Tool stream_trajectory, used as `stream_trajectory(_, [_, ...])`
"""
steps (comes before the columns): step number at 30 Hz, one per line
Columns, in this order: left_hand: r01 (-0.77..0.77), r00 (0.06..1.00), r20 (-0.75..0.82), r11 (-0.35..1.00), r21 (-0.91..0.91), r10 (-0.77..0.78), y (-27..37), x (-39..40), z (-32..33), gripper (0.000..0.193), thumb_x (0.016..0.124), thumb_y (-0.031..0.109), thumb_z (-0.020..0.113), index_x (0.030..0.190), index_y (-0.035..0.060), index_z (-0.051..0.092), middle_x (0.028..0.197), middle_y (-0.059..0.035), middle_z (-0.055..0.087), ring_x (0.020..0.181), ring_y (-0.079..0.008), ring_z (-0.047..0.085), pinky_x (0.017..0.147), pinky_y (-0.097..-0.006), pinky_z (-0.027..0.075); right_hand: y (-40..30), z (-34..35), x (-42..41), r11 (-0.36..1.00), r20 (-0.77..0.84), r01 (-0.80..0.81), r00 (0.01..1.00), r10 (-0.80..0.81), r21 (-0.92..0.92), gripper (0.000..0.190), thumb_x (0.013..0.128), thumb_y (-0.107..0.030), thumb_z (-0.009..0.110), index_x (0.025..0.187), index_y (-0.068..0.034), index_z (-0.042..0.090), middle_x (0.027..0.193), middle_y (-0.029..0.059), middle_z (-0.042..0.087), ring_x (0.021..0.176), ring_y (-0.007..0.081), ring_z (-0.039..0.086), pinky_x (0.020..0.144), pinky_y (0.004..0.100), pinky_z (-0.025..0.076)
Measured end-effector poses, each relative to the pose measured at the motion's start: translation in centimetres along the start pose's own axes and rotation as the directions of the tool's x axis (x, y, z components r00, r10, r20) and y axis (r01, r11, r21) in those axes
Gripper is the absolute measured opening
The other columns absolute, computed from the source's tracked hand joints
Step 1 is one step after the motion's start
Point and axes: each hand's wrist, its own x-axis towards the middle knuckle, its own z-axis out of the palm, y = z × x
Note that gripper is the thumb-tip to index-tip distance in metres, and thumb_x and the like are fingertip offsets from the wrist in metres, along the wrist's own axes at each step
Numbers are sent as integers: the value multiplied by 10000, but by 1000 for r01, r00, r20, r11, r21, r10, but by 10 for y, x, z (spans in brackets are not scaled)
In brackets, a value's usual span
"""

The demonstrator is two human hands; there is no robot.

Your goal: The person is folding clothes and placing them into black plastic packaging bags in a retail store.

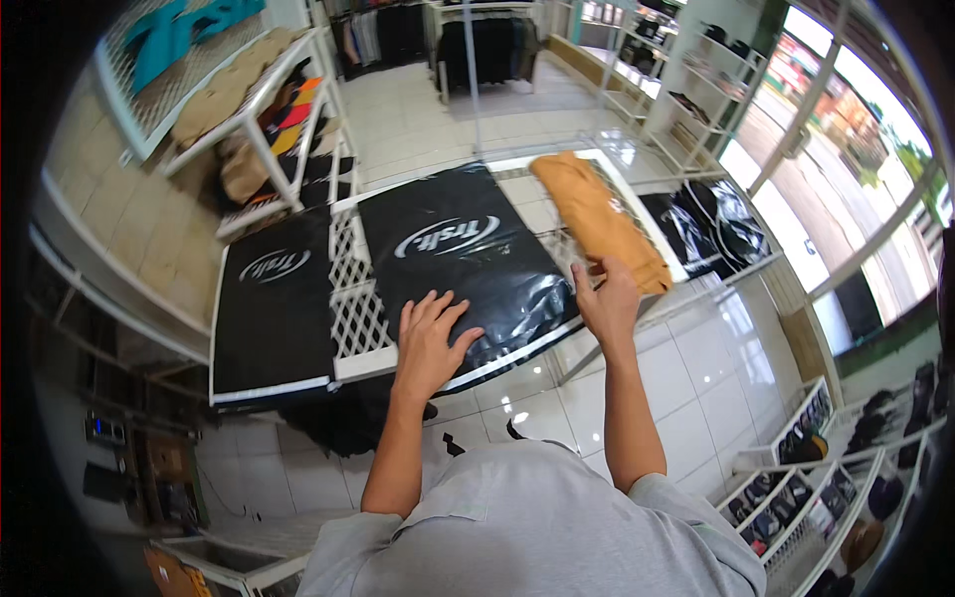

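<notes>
A black plastic mailer bag [448, 201] with printed white writing lies flat on a white mesh-topped table [365, 363]. My left hand [433, 339] rests on its near left part, fingers spread and holding nothing. At the right, my right hand [613, 302] is beside the near corner of the bag and against the near end of a folded orange garment [597, 205]. Its thumb stands apart while the other fingers curl; whether they grip anything is hidden. A second black bag [277, 313], also bearing writing, lies farther left across a strip of bare mesh.
Dark glossy plastic packages [716, 224] lie beyond the table's right end. A white rack [257, 123] with folded clothes stands at the back left. Display shelves [791, 496] with caps and other goods fill the lower right. White floor tiles [694, 358] show beside the table.
</notes>
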Motion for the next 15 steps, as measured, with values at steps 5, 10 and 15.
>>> stream_trajectory(5, [20, 1000, -9, 1000, -2, -20, 18, 17, 16, 436, 892, 339, 740, 1231, 67, 705, 1396, -168, 600, 1375, -367, 473, 1173, -519, 289, 49, -46, 40, 981, -189, 36, 979, -72, -189, 538, 826, -460, 761, 1170, -53, 688, 1188, 196, 628, 1180, 380, 560, 962, 490, 426])
stream_trajectory(10, [42, 999, 12, 999, -5, -42, 27, 30, 29, 462, 905, 385, 716, 1240, 67, 701, 1398, -153, 601, 1390, -350, 461, 1190, -520, 262, 90, -42, 76, 874, 45, -55, 995, 88, -483, 988, 773, -783, 620, 1325, 36, 593, 1320, 216, 598, 1273, 377, 517, 1103, 581, 307])
stream_trajectory(15, [97, 992, -77, 995, 21, -95, 28, 30, 41, 456, 900, 392, 721, 1234, 81, 705, 1382, -131, 617, 1383, -328, 474, 1192, -508, 271, 83, -35, 84, 908, 161, -44, 979, 122, -418, 847, 742, -676, 736, 1190, 38, 652, 1254, 223, 650, 1250, 369, 560, 1107, 600, 313])
